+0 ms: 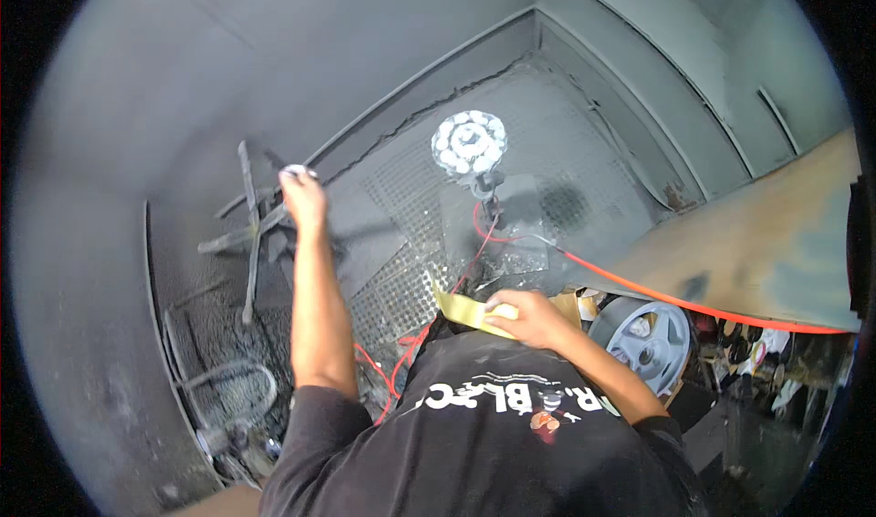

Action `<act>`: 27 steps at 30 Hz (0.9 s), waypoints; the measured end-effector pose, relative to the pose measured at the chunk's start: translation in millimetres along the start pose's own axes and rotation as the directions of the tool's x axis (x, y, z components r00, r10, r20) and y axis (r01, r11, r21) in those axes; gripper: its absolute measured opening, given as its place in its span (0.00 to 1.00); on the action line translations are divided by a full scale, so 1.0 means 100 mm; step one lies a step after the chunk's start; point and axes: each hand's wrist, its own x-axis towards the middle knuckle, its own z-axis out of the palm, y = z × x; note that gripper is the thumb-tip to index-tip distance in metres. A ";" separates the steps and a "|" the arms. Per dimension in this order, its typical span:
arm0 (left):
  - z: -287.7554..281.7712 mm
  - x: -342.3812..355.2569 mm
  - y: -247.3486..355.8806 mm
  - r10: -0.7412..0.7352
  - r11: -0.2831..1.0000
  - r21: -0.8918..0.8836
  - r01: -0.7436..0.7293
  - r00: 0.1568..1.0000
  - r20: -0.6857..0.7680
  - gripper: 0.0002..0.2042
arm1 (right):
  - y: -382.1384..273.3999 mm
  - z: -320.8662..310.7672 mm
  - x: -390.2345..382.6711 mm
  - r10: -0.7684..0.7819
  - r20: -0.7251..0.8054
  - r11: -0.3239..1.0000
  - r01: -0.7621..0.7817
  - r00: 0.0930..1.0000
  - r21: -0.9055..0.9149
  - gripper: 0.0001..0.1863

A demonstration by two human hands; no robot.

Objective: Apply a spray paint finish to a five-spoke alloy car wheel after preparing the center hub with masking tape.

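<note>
Left hand (302, 195) raised and stretched out over the grey metal cross stand (252, 229), fingers (290, 176) pinched together on a small pale piece (296, 168) — tiny, likely light and rigid, so a fingertip pinch looks adequate; kind of piece too small to tell. Right hand (531, 317) down close to the body, fingers flat and pressed on a yellowish folded sheet (467, 311), possibly abrasive paper or card. Sheet looks thin and floppy; best held flat along one edge, would crease if gripped hard.

Round fixture (469, 141) with a ring of white discs standing on a post farther out on the perforated grate floor (401, 234), well apart from both hands. Red hose (639, 289) running from its base across to the right. Grey alloy wheel (645, 339) just beside the right forearm, partly behind it. Rusty brown panel (766, 243) above the wheel.

Hard to make out: what the cross stand carries, the wire basket (228, 394) contents at lower left, clutter at lower right — dark and cut off by the lens rim. Everything coated in grey dust, edges blur together.
</note>
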 end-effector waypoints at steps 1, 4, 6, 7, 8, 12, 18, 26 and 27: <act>0.06 0.27 0.00 -0.001 1.000 -0.031 0.001 1.000 0.024 0.10 | -0.01 -0.06 0.06 0.016 -0.026 1.000 -0.016 1.000 -0.003 0.17; 0.43 0.50 0.15 0.095 0.973 -0.226 0.054 0.795 0.599 0.13 | -0.33 -0.24 0.26 0.291 -0.194 0.956 -0.279 0.937 0.089 0.13; 0.70 0.25 0.13 0.083 0.981 -0.149 0.121 0.427 0.901 0.21 | -0.35 -0.17 0.46 0.230 -0.274 0.965 -0.183 0.934 0.186 0.13; 0.76 0.02 0.23 0.010 0.983 -0.042 0.181 0.173 0.985 0.28 | -0.33 -0.15 0.56 0.151 -0.341 0.963 -0.060 0.928 0.265 0.12; 0.77 -0.15 0.24 0.007 0.938 0.078 0.339 -0.242 0.970 0.37 | -0.35 -0.10 0.66 0.120 -0.385 0.955 -0.001 0.915 0.296 0.12; 0.81 -0.89 -0.25 0.102 0.659 0.456 0.598 -0.672 0.734 0.43 | -0.57 0.01 0.93 0.137 -0.342 0.967 -0.051 0.930 0.249 0.13; 1.10 -0.88 -0.10 -0.059 0.259 0.120 0.959 -0.108 0.992 0.16 | -0.63 0.13 1.31 0.172 -0.344 0.965 -0.087 0.923 0.249 0.13; 1.68 0.06 -0.06 0.266 0.746 -0.486 0.455 0.466 0.844 0.09 | -0.55 0.31 1.58 0.331 -0.373 0.941 -0.272 0.867 0.203 0.10; 1.72 0.11 0.03 0.275 0.747 -0.487 0.452 0.458 0.846 0.09 | -0.49 0.34 1.60 0.334 -0.432 0.940 -0.259 0.838 0.224 0.10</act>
